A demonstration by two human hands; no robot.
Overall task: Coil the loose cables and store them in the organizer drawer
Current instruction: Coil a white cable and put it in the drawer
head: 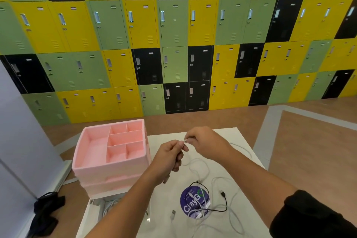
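Matt pink plastic organizer (100,168), smooth white tabletop (228,137), glossy painted metal lockers (173,25).

Looks like a locker hall, office or school sort, hard to say which. Straight ahead, wall-to-wall metal lockers (173,35) in yellow, green and black, each door with handle, label slot and vent slits. Underfoot, wood-look floor (309,150) crossed by a grey band (267,131). Up close, a white table (162,139); off its left edge, a pale grey panel (19,121).
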